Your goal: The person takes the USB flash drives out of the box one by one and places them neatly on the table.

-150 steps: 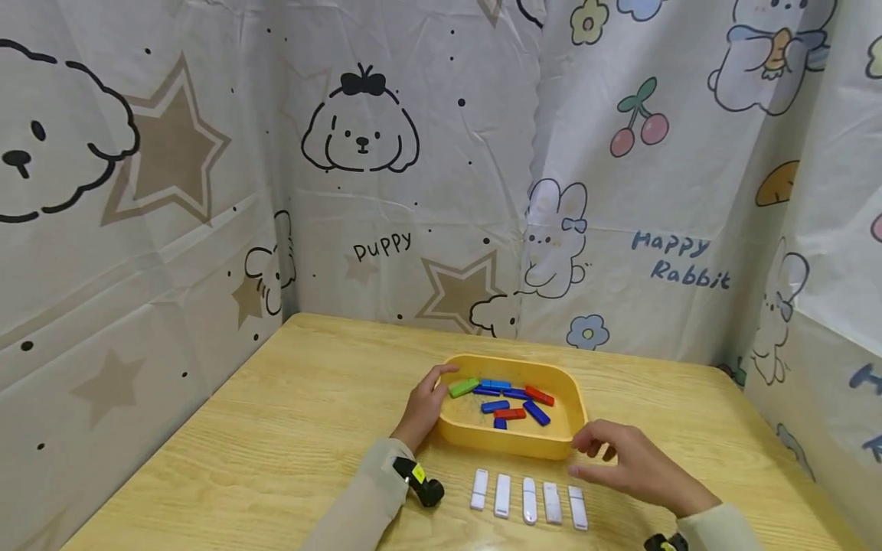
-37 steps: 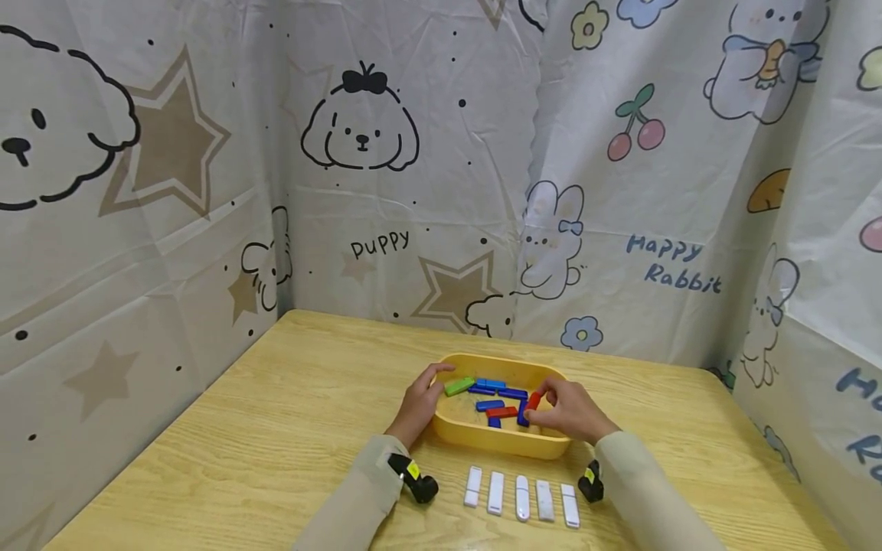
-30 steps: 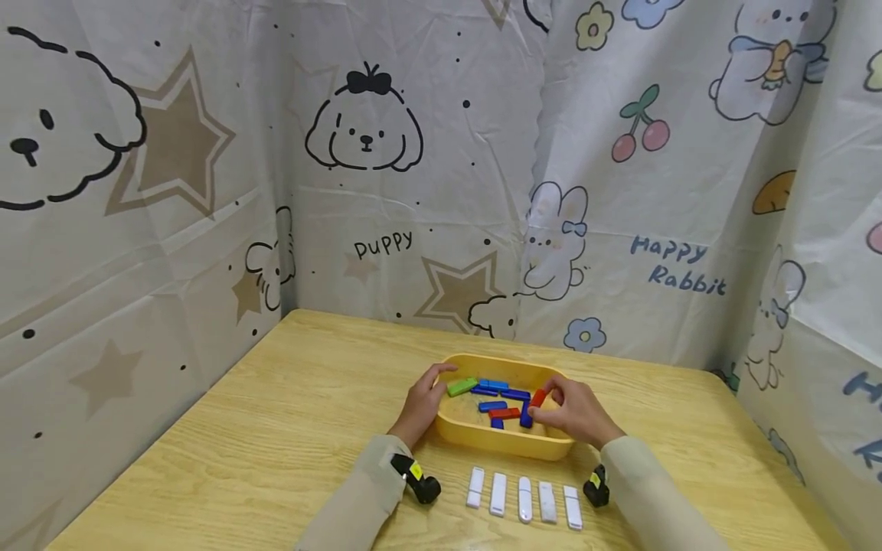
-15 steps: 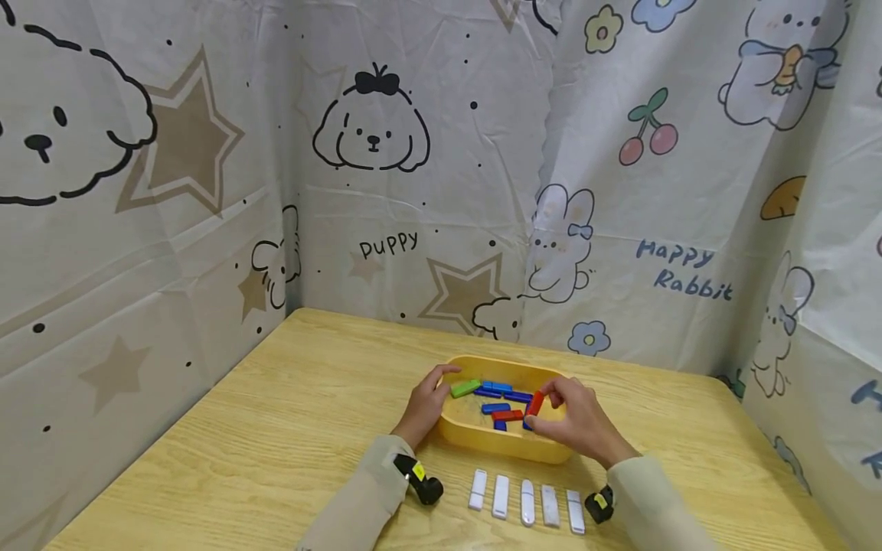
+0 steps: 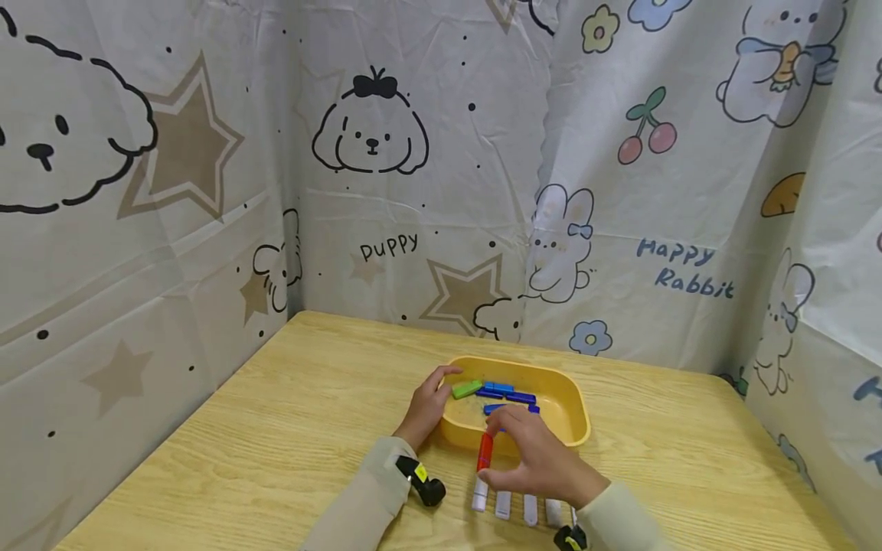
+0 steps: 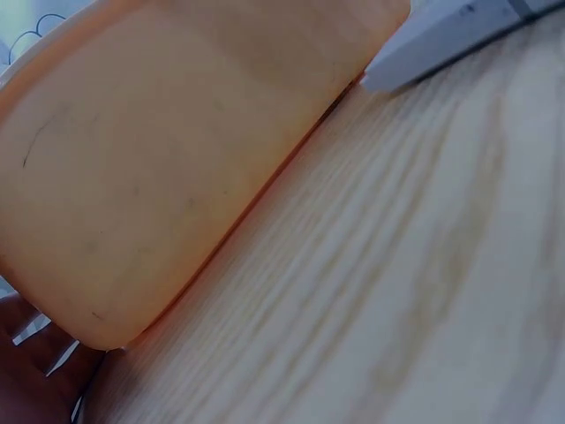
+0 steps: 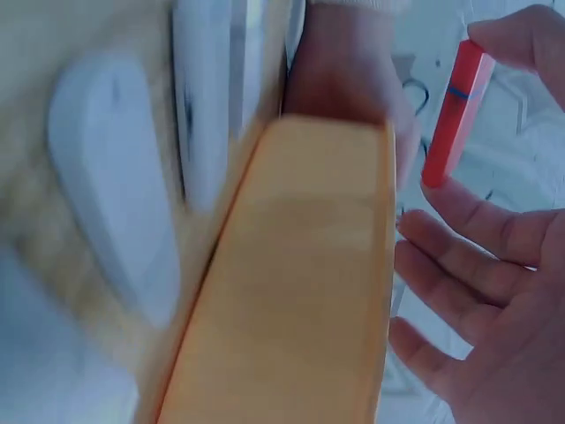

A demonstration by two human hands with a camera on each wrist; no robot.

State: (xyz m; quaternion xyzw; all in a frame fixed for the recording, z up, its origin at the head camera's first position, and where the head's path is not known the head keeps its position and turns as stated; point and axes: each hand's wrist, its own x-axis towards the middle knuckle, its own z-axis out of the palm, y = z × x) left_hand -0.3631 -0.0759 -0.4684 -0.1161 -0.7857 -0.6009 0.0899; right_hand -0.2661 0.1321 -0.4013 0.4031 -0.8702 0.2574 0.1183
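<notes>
Head view: five white pieces (image 5: 504, 504), one red piece (image 5: 485, 451) pinched.

Left wrist view, contents:

1. Yellow-orange tray (image 6: 177, 150): outer wall only, smooth plastic with faint scuffs, filling the frame from 9 to 12 o'clock. Its lower edge runs diagonally from 7 o'clock up toward 1 o'clock, resting on the tabletop.
2. Tabletop (image 6: 397, 291): light wood with the grain running diagonally, blurred by closeness, covering the 2 to 6 o'clock portion.
3. White piece (image 6: 441, 40): pale, flat-sided, at 1 o'clock, its near end just beside the tray's corner; it lies on the tabletop and is cut off by the frame edge.
4. Hand (image 6: 35, 380): a dark, shadowed part at 7 o'clock, against the tray's lower corner; finger position cannot be told.
</notes>
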